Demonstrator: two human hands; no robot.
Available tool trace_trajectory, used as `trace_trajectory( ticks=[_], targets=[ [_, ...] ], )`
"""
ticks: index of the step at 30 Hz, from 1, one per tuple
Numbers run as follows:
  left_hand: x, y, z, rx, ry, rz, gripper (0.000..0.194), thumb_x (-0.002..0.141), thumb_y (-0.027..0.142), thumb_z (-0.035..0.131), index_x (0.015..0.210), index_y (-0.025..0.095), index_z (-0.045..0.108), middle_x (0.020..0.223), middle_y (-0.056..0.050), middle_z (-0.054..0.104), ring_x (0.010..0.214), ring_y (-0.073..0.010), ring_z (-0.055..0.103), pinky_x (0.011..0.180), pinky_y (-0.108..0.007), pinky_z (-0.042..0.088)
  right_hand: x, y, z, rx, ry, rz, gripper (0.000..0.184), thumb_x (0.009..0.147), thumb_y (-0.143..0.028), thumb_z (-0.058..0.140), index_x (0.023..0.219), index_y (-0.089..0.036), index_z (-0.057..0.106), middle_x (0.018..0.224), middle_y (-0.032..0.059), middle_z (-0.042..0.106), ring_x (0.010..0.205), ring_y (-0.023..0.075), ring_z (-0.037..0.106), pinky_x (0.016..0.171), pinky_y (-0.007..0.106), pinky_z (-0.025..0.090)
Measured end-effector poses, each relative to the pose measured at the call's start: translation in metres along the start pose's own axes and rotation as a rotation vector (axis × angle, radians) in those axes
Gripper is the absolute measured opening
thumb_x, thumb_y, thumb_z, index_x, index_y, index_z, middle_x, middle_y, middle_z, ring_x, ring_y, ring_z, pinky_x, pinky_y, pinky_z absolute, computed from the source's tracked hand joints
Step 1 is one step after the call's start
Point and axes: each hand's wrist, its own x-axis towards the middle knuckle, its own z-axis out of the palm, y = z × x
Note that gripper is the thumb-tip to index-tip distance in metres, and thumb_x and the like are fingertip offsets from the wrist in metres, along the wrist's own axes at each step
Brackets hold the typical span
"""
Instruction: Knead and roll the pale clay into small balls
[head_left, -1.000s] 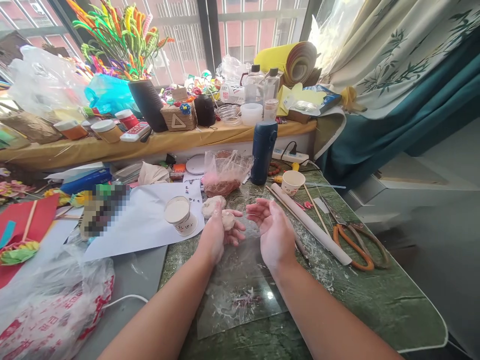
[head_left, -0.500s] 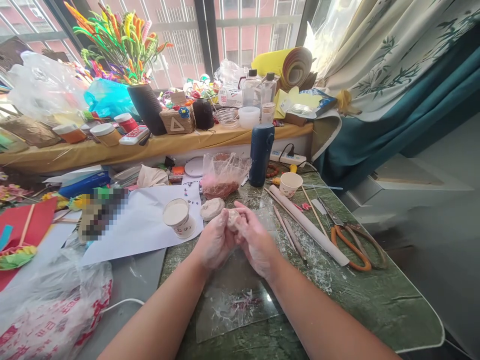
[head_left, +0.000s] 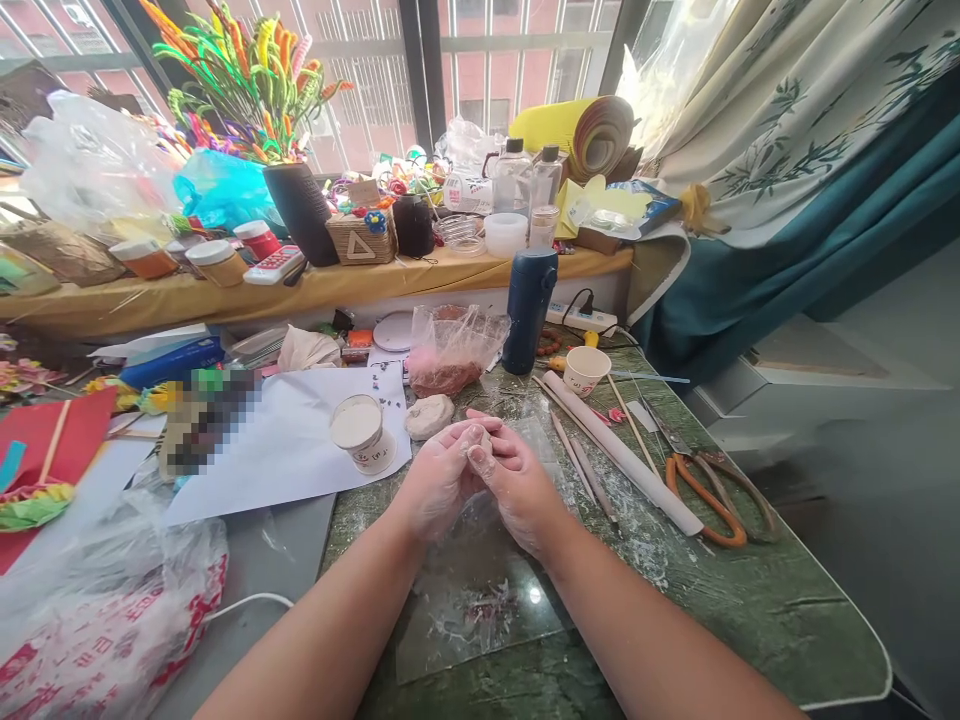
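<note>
My left hand (head_left: 442, 484) and my right hand (head_left: 523, 492) are cupped together over the table, both dusted with white powder. Between the thumbs and fingers they press a small piece of off-white clay (head_left: 487, 440), mostly hidden by the fingers. Just beyond my left hand lies a larger lump of the same clay (head_left: 429, 416). A paper cup of white powder (head_left: 357, 424) stands to its left on a white sheet of paper (head_left: 274, 455). Below my hands a clear plastic sheet (head_left: 450, 620), smeared with white and dark red, lies flat on the green tabletop.
To the right lie a white roller tube (head_left: 630, 460), thin sticks (head_left: 577, 460) and orange-handled scissors (head_left: 709, 500). Behind stand a dark blue flask (head_left: 529, 312), a second paper cup (head_left: 586, 370) and a bag of reddish material (head_left: 448, 370). A crumpled plastic bag (head_left: 127, 610) sits front left.
My fingers have closed further around the small piece of clay, thumbs now together on top, covering more of it. The whole view has shifted slightly.
</note>
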Motion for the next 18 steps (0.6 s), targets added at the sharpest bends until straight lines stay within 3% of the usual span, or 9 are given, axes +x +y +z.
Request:
trace_trajectory(
  ticks=[4,10,13,18],
  targets=[
    [0.002,-0.005,-0.001,-0.033,0.032,0.004,0.034,0.085,0.037,0.077,0.108,0.014,0.066,0.089,-0.008,0.075,0.080,-0.0229,0.076,0.077,-0.036,0.061,0.003,0.005,-0.002,-0.055,0.026,-0.015,0.055,0.076,-0.042,0.085,0.125,-0.024,0.067,0.105,0.0051,0.078,0.097,0.0207,0.075,0.095,0.034,0.057],
    [0.004,-0.012,0.005,-0.022,0.110,0.079,0.033,0.087,0.039,0.074,0.107,0.014,0.067,0.101,-0.011,0.077,0.097,-0.0263,0.074,0.086,-0.038,0.060,0.012,0.009,-0.001,0.051,0.052,-0.009,0.046,0.079,-0.042,0.082,0.118,-0.020,0.070,0.100,0.0046,0.078,0.096,0.0200,0.074,0.094,0.033,0.056],
    [0.004,-0.011,0.004,-0.051,0.034,0.072,0.043,0.090,0.045,0.070,0.120,0.015,0.065,0.112,-0.014,0.075,0.109,-0.0285,0.072,0.095,-0.042,0.057,0.014,0.007,0.000,0.187,0.059,0.048,0.040,0.079,-0.042,0.082,0.111,-0.021,0.071,0.098,0.0039,0.078,0.095,0.0196,0.074,0.088,0.030,0.058],
    [0.001,-0.007,-0.002,-0.011,-0.100,0.067,0.054,0.084,0.032,0.079,0.132,0.020,0.059,0.128,-0.014,0.070,0.122,-0.0276,0.066,0.107,-0.042,0.050,0.012,0.001,0.000,0.349,0.015,0.099,0.035,0.081,-0.049,0.077,0.104,-0.023,0.074,0.101,0.0031,0.078,0.103,0.0187,0.072,0.079,0.025,0.060]
  ],
)
